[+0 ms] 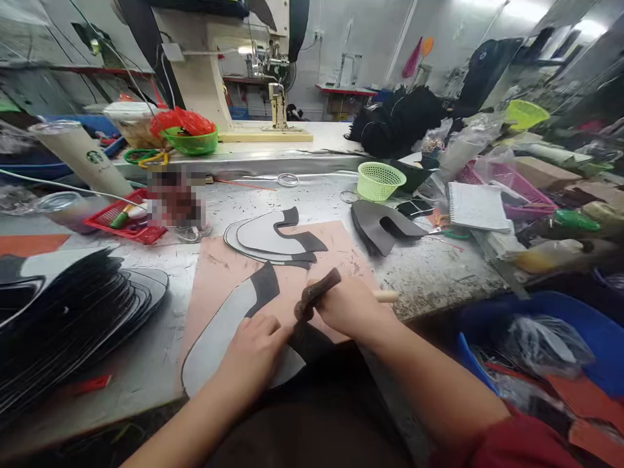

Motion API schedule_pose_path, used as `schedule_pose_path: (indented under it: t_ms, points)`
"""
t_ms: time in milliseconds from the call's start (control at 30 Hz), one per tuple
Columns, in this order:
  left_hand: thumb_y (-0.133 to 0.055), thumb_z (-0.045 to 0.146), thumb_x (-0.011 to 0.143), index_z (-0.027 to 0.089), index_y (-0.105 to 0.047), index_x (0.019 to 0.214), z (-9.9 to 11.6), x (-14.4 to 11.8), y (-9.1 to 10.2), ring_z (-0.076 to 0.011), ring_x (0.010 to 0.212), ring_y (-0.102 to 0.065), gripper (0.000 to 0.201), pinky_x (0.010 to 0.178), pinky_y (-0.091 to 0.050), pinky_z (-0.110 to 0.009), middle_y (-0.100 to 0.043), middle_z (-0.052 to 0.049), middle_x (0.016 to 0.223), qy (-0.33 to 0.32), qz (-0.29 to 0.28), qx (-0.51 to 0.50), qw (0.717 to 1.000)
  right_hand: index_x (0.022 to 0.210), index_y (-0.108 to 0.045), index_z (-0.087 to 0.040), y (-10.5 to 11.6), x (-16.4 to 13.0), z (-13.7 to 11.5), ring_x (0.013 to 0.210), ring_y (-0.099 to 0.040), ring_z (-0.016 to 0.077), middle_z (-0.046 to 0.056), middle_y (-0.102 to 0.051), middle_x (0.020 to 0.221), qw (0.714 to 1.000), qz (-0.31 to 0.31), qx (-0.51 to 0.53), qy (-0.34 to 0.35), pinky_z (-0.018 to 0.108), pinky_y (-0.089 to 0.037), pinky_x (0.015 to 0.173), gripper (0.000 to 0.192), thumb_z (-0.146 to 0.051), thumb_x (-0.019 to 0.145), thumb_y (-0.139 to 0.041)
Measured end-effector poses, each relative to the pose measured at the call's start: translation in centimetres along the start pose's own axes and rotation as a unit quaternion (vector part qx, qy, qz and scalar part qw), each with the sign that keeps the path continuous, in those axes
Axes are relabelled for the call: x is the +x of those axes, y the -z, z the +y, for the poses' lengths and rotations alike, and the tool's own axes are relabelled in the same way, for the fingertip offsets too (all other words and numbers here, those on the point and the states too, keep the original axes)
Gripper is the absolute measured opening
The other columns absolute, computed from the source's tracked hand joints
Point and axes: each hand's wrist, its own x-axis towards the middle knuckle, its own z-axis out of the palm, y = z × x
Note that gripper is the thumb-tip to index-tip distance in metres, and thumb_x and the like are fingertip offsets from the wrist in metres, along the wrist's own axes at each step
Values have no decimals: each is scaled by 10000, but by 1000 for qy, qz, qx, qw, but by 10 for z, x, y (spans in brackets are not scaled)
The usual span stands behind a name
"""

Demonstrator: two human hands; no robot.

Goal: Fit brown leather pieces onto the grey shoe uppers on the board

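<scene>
Grey leather piece (219, 328) under both hands.

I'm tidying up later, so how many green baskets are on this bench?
3. One green basket stands mid-bench behind the pink mat, one at back left holds red netting, one sits far right on the clutter. More may be hidden.

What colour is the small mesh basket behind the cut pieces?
Light green basket, clearest in the head view.

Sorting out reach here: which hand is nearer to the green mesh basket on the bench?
Right. The right hand, gripping a brush, lies below the green basket and slightly left of it. The left hand presses the grey cut piece, lower and farther left.
</scene>
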Motion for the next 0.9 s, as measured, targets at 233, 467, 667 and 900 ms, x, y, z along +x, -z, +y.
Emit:
schedule_pose_path:
  t_ms: [233, 467, 667, 900]
  points:
    - [-399, 124, 790, 243, -597, 881, -8, -4, -2, -170, 759, -497, 248, 664, -312, -311, -576, -21, 784, -16, 39, 2, 999, 780, -642, -196, 1, 3, -8, 656, -597, 170, 57, -662, 742, 997, -78, -14, 12, 234, -340, 520, 208, -172, 728, -442]
    - [-436, 159, 801, 267, -592, 870, -13, -9, 1, -176, 781, -473, 202, 687, -258, -331, -576, -6, 772, -5, 24, -8, 1000, 738, -650, -178, 1, 1, -17, 649, -595, 170, 67, -664, 717, 995, -85, -26, 55, 234, -342, 529, 187, -167, 706, -466]
    - [-455, 168, 798, 261, -599, 826, -17, -12, 5, -172, 798, -460, 174, 704, -228, -335, -577, 2, 772, -7, 2, -16, 1000, 715, -646, -180, 2, 0, -26, 632, -596, 170, 61, -662, 684, 993, -82, -35, 73, 241, -329, 516, 207, -148, 720, -441]
    - [-437, 122, 789, 253, -599, 805, -25, -17, 11, -158, 780, -449, 209, 693, -223, -326, -588, 11, 759, -40, 1, -30, 999, 724, -638, -187, -1, -1, -31, 623, -595, 163, 48, -663, 698, 993, -74, -28, 92, 238, -317, 505, 179, -166, 718, -460]
